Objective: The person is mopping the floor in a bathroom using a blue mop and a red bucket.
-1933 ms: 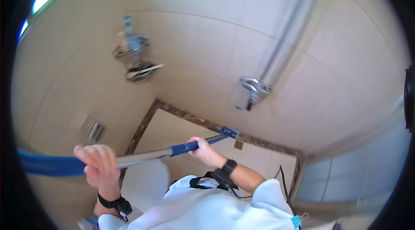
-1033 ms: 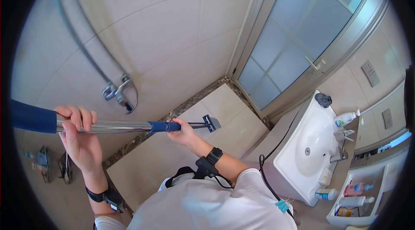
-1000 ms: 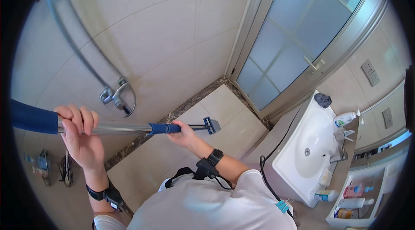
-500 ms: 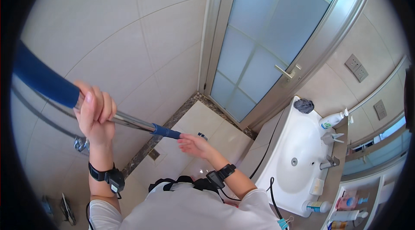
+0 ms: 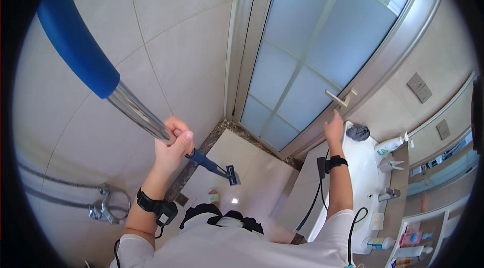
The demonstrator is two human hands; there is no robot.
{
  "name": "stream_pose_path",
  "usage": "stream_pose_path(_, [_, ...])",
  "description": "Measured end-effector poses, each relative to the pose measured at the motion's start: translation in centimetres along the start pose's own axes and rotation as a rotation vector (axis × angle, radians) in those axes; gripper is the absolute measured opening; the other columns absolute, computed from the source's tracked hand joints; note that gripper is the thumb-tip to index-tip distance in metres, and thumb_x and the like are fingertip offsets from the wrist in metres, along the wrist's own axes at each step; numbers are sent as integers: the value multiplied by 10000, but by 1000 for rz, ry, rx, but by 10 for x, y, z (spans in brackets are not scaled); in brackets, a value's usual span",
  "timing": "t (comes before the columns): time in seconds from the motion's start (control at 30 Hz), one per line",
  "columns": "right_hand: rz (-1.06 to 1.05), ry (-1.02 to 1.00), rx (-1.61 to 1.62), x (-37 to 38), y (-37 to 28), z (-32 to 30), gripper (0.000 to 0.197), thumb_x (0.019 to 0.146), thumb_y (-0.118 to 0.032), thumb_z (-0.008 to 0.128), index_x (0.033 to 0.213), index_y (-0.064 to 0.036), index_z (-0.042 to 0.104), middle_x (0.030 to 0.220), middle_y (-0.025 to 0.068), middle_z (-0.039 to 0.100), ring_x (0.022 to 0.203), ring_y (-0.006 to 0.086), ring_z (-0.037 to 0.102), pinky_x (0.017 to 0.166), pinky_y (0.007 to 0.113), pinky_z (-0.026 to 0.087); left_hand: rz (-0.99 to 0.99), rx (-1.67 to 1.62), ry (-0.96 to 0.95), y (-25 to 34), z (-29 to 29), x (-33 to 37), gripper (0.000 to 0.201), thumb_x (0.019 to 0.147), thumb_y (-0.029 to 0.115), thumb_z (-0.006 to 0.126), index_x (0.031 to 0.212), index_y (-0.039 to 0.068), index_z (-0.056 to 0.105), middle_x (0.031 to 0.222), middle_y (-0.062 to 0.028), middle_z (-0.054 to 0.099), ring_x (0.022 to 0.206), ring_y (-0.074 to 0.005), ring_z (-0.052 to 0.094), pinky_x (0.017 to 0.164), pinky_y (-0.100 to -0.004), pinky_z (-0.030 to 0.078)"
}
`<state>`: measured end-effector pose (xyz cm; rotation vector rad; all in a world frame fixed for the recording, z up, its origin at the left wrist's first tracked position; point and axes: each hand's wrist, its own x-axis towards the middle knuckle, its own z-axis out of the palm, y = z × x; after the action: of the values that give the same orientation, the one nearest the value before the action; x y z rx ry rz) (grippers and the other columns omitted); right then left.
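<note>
My left hand (image 5: 171,147) is closed around the chrome tube of a long-handled mop (image 5: 138,114). A thick blue foam grip covers its upper end, which slants up to the far left. The lower end runs down past my hand to a small dark head (image 5: 232,175) at the tiled floor. My right hand (image 5: 334,128) is stretched out over the corner of the washbasin, holding nothing. Its fingers point up, just below the lever handle (image 5: 339,98) of the frosted-glass door (image 5: 297,61). Whether a fingertip touches the handle, I cannot tell.
The white washbasin (image 5: 348,207) on the right bears a dark grey cloth (image 5: 358,132) and a white bottle (image 5: 391,144). A shelf (image 5: 403,227) with bottles stands at lower right. On the left wall are a shower tap (image 5: 105,206) and hose. My slippered foot (image 5: 213,196) is on the floor.
My right hand has left the pole's lower part and moved right and up to the door handle. My left hand has shifted right and down with the mop, which now stands steeper.
</note>
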<state>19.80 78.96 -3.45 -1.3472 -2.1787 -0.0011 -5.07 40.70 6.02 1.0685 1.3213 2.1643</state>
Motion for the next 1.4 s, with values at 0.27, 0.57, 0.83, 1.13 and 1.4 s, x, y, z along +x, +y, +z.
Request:
stream_pose_path(0.27, [9, -179, -215, 83, 5, 11, 541, 593, -55, 508, 1107, -45, 338, 1060, 128, 416, 1000, 287, 363, 833, 344, 326, -43, -178, -1, -23, -50, 53, 235, 735, 166, 520, 684, 67, 313, 432, 8, 293, 335, -75, 281, 324, -211, 245])
stream_pose_path(0.57, [26, -17, -238, 82, 3, 39, 507, 516, -46, 539, 1000, 5, 399, 994, 152, 405, 974, 306, 343, 858, 346, 288, 29, -116, 205, -54, -75, 83, 200, 764, 141, 477, 672, 68, 316, 474, -9, 337, 379, -75, 307, 376, -214, 291])
stream_pose_path(0.83, [0, 21, -162, 41, -38, 16, 613, 513, -101, 630, 1055, -13, 357, 1034, 144, 362, 1011, 317, 297, 856, 359, 284, -216, -276, 161, -65, -55, 135, 166, 770, 45, 429, 657, 77, 312, 439, 19, 289, 350, -54, 260, 334, -198, 234])
stream_pose_path(1.13, [-93, -43, 66, -2, -86, -15, 671, 511, -29, 606, 1112, -30, 308, 1026, 151, 358, 977, 318, 315, 834, 365, 286, -180, -199, -20, -72, -2, 273, 196, 727, 91, 521, 635, 89, 348, 423, 35, 318, 316, -41, 286, 297, -185, 216])
stream_pose_path(1.4, [-64, -80, 87, -7, -95, -20, 706, 509, -47, 585, 1138, -5, 266, 1039, 167, 349, 981, 325, 316, 840, 370, 282, -310, -233, -324, -114, 44, 310, 199, 721, 87, 517, 618, 86, 347, 431, 32, 311, 329, -43, 289, 307, -176, 222])
